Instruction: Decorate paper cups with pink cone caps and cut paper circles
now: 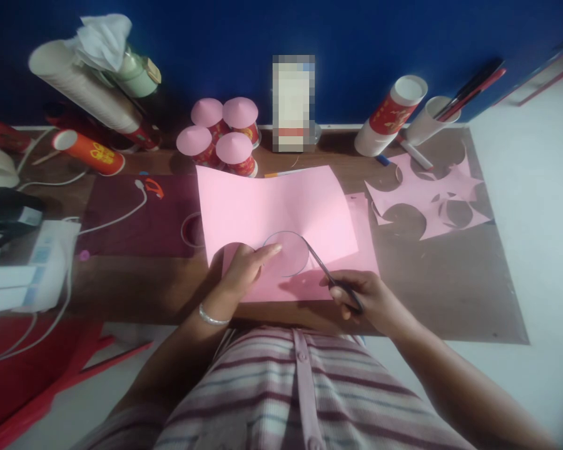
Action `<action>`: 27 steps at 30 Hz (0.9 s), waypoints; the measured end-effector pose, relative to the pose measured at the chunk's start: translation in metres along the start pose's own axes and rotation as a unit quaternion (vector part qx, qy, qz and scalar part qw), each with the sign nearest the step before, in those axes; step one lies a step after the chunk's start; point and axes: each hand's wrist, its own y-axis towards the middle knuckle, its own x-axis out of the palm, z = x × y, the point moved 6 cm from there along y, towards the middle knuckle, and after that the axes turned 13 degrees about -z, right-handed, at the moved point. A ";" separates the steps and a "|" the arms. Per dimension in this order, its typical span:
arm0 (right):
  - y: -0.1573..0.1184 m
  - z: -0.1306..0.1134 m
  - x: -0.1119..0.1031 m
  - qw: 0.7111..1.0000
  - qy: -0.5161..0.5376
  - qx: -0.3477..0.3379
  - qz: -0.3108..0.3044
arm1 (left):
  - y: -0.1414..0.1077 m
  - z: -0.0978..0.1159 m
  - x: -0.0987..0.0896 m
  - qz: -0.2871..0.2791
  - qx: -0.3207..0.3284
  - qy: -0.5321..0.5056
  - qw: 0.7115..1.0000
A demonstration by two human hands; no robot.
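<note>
A pink sheet of paper [272, 200] is lifted above the table, with a circle drawn near its lower edge. My left hand [248, 269] pinches that edge, its thumb lying on top inside the drawn circle. My right hand [359, 294] is wrapped round the handles of dark scissors [321, 264]. Their blades meet the paper at the right side of the circle line. More pink paper [272, 290] lies flat underneath on the table.
Several red tubes with pink cone tops [234, 149] stand behind the sheet. Pink paper scraps with round cut-outs [431, 190] lie right, near a pen cup [431, 122]. An orange tube [91, 153] and white cables are left on the brown table [455, 281].
</note>
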 end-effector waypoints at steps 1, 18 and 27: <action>0.000 0.000 0.000 1.000 0.009 -0.002 -0.006 | -0.001 0.001 0.001 -0.001 -0.010 0.003 1.000; 0.003 -0.013 -0.002 1.000 -0.001 -0.009 -0.027 | -0.005 -0.001 -0.001 0.014 -0.039 0.048 0.998; 0.003 -0.005 -0.005 0.999 -0.020 0.007 -0.037 | 0.004 -0.006 0.005 -0.048 -0.010 -0.038 0.998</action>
